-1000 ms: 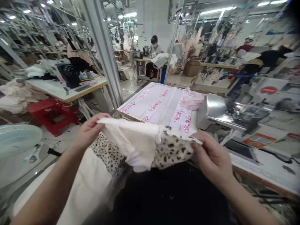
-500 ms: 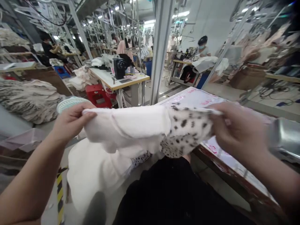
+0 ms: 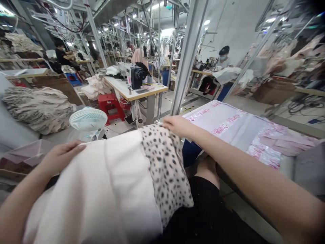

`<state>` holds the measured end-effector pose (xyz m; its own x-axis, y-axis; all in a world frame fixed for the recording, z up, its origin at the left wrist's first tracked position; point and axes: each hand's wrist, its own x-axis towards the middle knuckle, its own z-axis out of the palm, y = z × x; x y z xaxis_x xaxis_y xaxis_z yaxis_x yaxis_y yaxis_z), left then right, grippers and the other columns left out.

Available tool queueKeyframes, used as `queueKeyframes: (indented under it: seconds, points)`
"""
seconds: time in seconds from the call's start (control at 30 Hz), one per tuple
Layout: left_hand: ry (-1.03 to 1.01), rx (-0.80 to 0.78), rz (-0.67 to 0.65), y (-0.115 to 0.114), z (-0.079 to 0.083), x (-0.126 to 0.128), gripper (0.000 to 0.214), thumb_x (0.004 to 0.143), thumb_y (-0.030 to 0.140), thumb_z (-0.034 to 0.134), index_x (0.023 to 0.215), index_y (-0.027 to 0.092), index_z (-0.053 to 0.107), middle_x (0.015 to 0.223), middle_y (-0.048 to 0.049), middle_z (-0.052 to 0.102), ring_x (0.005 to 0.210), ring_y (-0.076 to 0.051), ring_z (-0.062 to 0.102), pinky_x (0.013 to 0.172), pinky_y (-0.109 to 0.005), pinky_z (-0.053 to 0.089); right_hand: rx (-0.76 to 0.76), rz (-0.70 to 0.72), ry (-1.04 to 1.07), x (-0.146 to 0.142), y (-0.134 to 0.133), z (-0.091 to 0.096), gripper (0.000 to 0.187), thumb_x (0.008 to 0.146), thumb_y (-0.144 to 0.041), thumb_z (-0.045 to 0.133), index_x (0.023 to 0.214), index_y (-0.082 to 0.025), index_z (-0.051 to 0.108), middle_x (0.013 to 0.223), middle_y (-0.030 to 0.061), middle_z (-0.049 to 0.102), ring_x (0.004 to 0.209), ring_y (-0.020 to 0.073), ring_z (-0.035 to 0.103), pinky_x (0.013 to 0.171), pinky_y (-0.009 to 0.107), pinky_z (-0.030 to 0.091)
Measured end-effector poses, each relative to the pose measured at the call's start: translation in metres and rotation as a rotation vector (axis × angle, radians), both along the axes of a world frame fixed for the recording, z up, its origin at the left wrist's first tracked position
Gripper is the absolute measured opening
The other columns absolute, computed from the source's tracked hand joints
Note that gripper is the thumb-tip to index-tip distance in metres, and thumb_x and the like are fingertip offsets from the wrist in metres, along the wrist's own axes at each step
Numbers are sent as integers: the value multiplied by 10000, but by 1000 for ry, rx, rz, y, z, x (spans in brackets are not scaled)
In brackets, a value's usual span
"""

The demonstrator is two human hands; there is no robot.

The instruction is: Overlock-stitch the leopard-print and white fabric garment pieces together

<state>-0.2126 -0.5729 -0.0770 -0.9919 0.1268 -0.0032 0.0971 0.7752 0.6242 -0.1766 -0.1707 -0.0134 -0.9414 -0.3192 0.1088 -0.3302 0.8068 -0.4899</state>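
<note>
A white fleecy garment piece [image 3: 122, 169] with a black-spotted cream panel [image 3: 165, 162] hangs between my hands, draped over my lap. My left hand [image 3: 63, 154] pinches its upper edge at the left, thumb on top. At the right, my right hand [image 3: 177, 126] grips the upper corner of the spotted panel. A seam runs down the white part, and a wavy edge borders the spotted panel. The lower left of the cloth runs out of view.
A small fan [image 3: 88, 119] stands just beyond my left hand. To the right is a table covered in printed plastic [image 3: 228, 125], with pink cloth on it. Ahead are a sewing machine [image 3: 137, 76], a red stool [image 3: 110, 106] and a metal post [image 3: 185, 57]. Co-workers sit farther back.
The cloth has gone from bunched and raised to spread out and hanging over my lap. My left hand has moved down, my right hand leftward. The view has shifted slightly.
</note>
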Motion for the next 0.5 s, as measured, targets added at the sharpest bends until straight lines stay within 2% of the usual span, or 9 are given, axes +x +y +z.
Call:
queueKeyframes:
  seconds: [0.03,0.07,0.13,0.2,0.27,0.3,0.37,0.43,0.5]
  points:
    - [-22,-58,41,0,-14,-21,394,802,461,416,1008,160,566,843,49,629,816,-131,545,754,-204,411,-6,-40,46,-15,-8,-10,250,893,-150,348,917,-23,562,873,6,583,834,101,582,720,245,429]
    - [-51,-104,57,-1,-30,-41,374,813,419,407,1008,144,569,865,25,633,828,-147,548,773,-228,417,-8,-80,86,-25,-14,-21,215,886,-133,375,963,-69,565,960,39,595,898,135,573,764,283,438]
    - [-64,-172,93,1,-66,-74,380,813,343,417,1060,89,552,943,-57,625,893,-204,546,831,-303,408,2,-139,141,-31,-18,-49,217,848,-118,461,1047,-120,550,1095,93,565,1009,198,537,843,367,426]
    - [-29,-236,163,11,-104,-92,499,794,307,441,1178,-10,449,1101,-186,549,1026,-302,489,898,-413,359,21,-167,157,-21,-11,-75,288,793,-114,544,1079,-146,550,1142,120,542,1066,242,507,891,408,405]
    - [32,-275,190,32,-142,-97,612,795,327,438,1257,-60,332,1229,-260,429,1156,-353,376,966,-466,277,35,-180,149,3,5,-92,293,768,-107,570,1058,-154,572,1120,119,558,1059,249,516,903,403,409]
    - [58,-283,171,46,-161,-95,638,801,350,430,1283,-47,300,1276,-255,384,1204,-344,325,999,-457,243,37,-192,143,19,14,-94,268,778,-108,557,1040,-158,581,1099,112,571,1043,238,529,902,393,418]
    - [80,-283,85,77,-197,-89,642,808,406,415,1327,51,283,1352,-182,331,1264,-291,258,1036,-416,217,14,-219,149,58,29,-86,218,816,-121,507,1011,-172,591,1064,92,592,1008,206,552,894,360,440]
    - [54,-290,20,101,-230,-82,621,810,469,385,1340,156,297,1407,-123,268,1294,-305,195,1016,-491,230,-94,-224,224,106,37,-67,211,849,-146,467,1012,-202,590,1056,68,603,1004,180,560,882,320,461]
    - [12,-308,7,112,-256,-80,596,828,496,314,1336,184,312,1426,-122,230,1300,-351,153,951,-611,229,-190,-245,328,165,41,-49,243,845,-147,478,1042,-234,592,1056,63,611,999,190,571,851,318,487]
